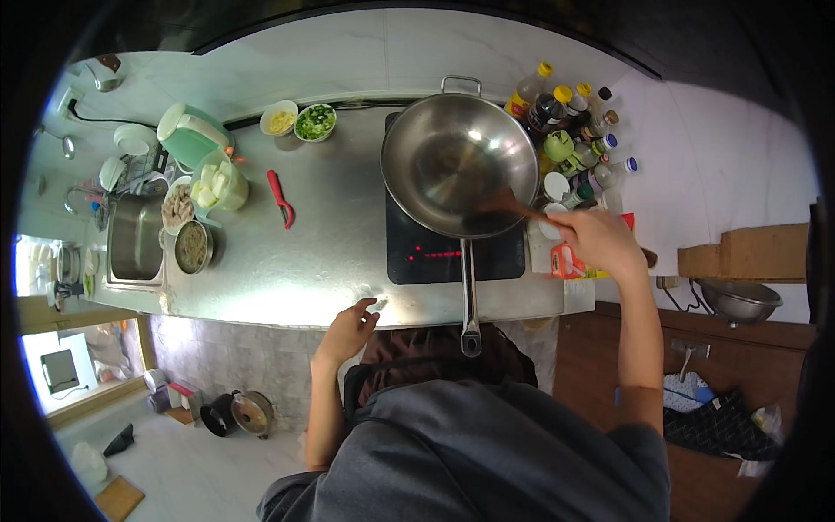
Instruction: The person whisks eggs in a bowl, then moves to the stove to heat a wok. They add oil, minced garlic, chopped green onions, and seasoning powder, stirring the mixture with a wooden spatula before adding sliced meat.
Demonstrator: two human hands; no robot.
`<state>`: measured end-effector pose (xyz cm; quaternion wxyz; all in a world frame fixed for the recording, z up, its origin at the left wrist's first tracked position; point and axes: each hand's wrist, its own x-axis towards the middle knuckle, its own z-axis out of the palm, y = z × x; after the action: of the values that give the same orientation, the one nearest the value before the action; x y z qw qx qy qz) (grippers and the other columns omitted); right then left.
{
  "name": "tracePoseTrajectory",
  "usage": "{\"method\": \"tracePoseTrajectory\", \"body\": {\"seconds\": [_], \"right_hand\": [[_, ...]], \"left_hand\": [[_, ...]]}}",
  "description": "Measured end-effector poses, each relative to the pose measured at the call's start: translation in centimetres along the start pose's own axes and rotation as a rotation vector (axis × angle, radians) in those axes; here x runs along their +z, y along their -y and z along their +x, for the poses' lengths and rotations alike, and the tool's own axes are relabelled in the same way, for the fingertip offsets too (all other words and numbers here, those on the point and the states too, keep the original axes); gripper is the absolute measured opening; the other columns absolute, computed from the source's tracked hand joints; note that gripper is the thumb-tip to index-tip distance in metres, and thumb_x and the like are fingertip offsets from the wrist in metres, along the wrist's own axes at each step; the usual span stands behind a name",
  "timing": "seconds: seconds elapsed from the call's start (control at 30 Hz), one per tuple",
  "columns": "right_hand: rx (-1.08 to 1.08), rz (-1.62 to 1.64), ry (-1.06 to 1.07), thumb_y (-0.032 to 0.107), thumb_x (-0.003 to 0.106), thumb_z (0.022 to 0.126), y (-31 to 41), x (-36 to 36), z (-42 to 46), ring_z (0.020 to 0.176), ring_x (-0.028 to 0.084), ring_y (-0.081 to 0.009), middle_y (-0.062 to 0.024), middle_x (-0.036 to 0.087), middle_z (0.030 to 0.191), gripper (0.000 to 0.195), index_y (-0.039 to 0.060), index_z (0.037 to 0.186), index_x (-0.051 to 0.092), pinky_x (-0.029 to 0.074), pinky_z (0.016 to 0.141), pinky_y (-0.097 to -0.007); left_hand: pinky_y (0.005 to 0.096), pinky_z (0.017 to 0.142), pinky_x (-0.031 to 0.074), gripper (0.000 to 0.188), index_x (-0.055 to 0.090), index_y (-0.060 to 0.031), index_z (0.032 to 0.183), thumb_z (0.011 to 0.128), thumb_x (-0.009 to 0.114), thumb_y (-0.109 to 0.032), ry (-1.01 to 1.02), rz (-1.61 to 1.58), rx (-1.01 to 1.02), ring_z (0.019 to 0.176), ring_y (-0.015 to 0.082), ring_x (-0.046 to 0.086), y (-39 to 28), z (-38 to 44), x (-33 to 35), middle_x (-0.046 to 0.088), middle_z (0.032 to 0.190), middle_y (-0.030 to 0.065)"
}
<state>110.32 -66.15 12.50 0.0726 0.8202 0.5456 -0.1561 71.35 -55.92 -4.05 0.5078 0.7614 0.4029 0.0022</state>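
Note:
My right hand point(603, 240) grips the handle of a wooden spatula point(505, 203), whose blade rests low inside a stainless steel wok point(430, 147). A little liquid, perhaps oil, shines at the bottom of the wok. The wok sits on a black induction cooktop point(456, 267) with red lights glowing on its panel, and its long handle points towards me past the counter edge. Nothing is in my left hand point(347, 333), which hovers by the front edge of the counter with its fingers apart, left of the wok handle.
Several seasoning bottles point(551, 107) crowd the wok's right side. On the steel counter point(313, 254) lie a red peeler point(280, 199), a bowl of chopped greens point(316, 122), a bowl of minced garlic or ginger point(280, 121), a pitcher of pale chunks point(225, 186) and a metal bowl point(194, 246). A sink point(137, 241) is far left.

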Motion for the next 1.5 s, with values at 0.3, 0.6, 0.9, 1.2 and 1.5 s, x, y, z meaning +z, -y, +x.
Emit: {"method": "tracePoseTrajectory", "body": {"seconds": [0.3, 0.6, 0.9, 1.2, 1.5], "right_hand": [[-0.106, 0.131, -0.161, 0.018, 0.055, 0.091, 2.5, 5.9, 6.4, 0.083, 0.067, -0.0366, -0.0154, 0.069, 0.089, 0.033, 0.0217, 0.123, 0.064, 0.052, 0.072, -0.0490], [-0.035, -0.068, -0.086, 0.021, 0.063, 0.087, -0.2, -2.3, 2.0, 0.079, 0.067, -0.0321, -0.0119, 0.070, 0.084, 0.028, 0.0227, 0.114, 0.070, 0.053, 0.072, -0.0443], [-0.128, -0.014, -0.131, 0.020, 0.062, 0.088, 2.4, 1.5, 4.4, 0.081, 0.067, -0.0330, -0.0122, 0.070, 0.085, 0.030, 0.0220, 0.117, 0.069, 0.053, 0.073, -0.0445], [-0.056, -0.156, -0.022, 0.018, 0.063, 0.087, -0.3, -2.8, 1.4, 0.080, 0.067, -0.0308, -0.0117, 0.070, 0.084, 0.026, 0.0208, 0.111, 0.072, 0.053, 0.071, -0.0433], [-0.072, 0.048, -0.186, 0.020, 0.061, 0.088, 4.8, 1.9, 8.0, 0.084, 0.067, -0.0341, -0.0133, 0.071, 0.089, 0.028, 0.0185, 0.115, 0.069, 0.053, 0.072, -0.0454]], "left_hand": [[0.0399, 0.071, 0.051, 0.036, 0.056, 0.0037, 0.123, 0.093, 0.056, -0.017, 0.041, 0.065, 0.033, 0.075, 0.0347, 0.067, -1.4, 1.3, -0.4, 0.069, 0.087, 0.0221], [0.0403, 0.072, 0.051, 0.035, 0.057, 0.0025, 0.121, 0.093, 0.056, -0.017, 0.028, 0.036, 0.016, 0.075, 0.0338, 0.067, -1.4, 1.1, -0.4, 0.069, 0.088, 0.0216], [0.0400, 0.071, 0.051, 0.035, 0.058, 0.0024, 0.122, 0.093, 0.057, -0.017, 0.008, 0.048, 0.006, 0.074, 0.0333, 0.067, -0.9, 1.3, -1.3, 0.069, 0.086, 0.0217], [0.0404, 0.070, 0.051, 0.035, 0.057, 0.0029, 0.122, 0.094, 0.057, -0.018, 0.006, 0.058, 0.018, 0.075, 0.0345, 0.066, 0.3, 1.5, -1.0, 0.069, 0.084, 0.0214], [0.0411, 0.070, 0.050, 0.036, 0.056, 0.0032, 0.122, 0.094, 0.056, -0.019, 0.031, 0.065, 0.046, 0.074, 0.0354, 0.065, -0.5, 1.8, -1.2, 0.068, 0.082, 0.0213]]}}
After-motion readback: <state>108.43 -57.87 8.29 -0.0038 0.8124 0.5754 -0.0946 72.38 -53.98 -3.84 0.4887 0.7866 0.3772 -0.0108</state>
